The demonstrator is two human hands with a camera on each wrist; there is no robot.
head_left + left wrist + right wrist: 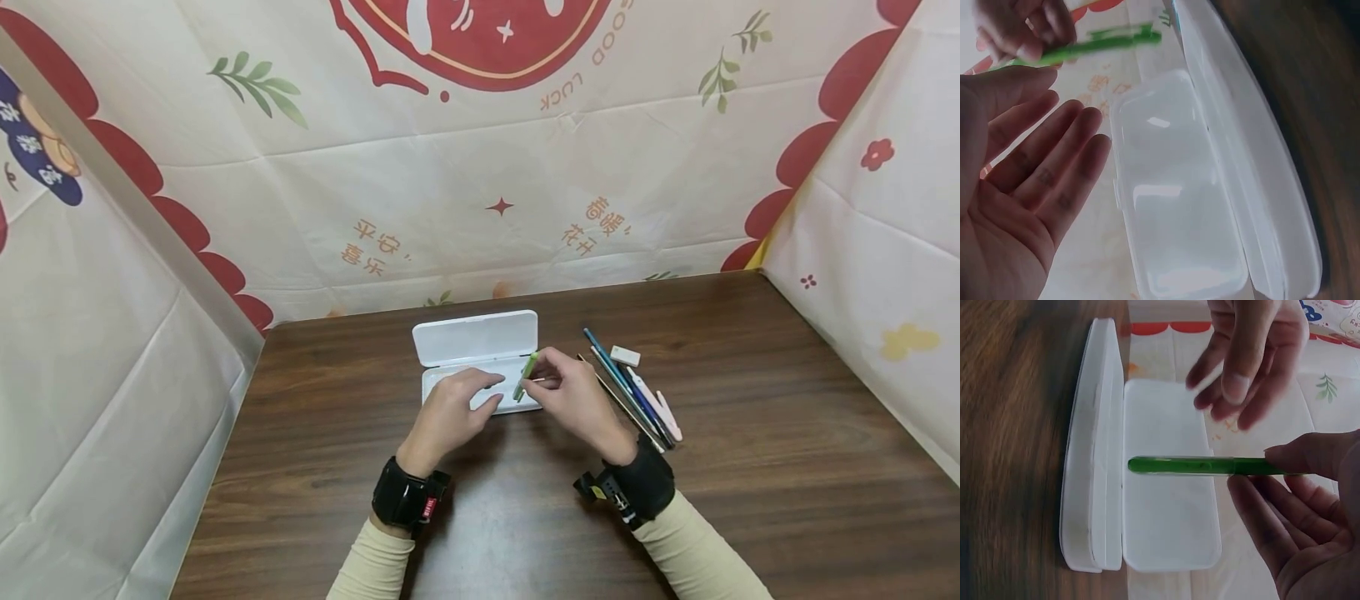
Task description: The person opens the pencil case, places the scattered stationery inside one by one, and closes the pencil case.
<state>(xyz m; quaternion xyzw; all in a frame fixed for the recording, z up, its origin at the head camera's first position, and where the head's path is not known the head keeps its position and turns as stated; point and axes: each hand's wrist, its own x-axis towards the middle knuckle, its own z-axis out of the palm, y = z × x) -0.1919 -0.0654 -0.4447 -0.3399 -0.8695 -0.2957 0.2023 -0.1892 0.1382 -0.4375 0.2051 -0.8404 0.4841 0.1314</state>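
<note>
A white pencil case (475, 338) lies on the table with its lid raised toward the wall. My right hand (576, 402) pinches a green pen (1179, 465) between thumb and fingers, above the case's tray. Its clip shows in the left wrist view. My left hand (452, 410) is over the left part of the case, thumb and fingers spread apart with nothing between them. In the left wrist view, the left fingers (1066, 156) are loosely extended beside the case. The two hands cover parts of the tray, so its contents are only partly visible.
To the right of the case lie several pens and pencils, among them a blue pencil (600, 346) and a pale pink pen (651, 397). A white eraser (625, 357) sits by their far ends. Patterned cloth (450, 183) hangs behind the brown table (315, 467).
</note>
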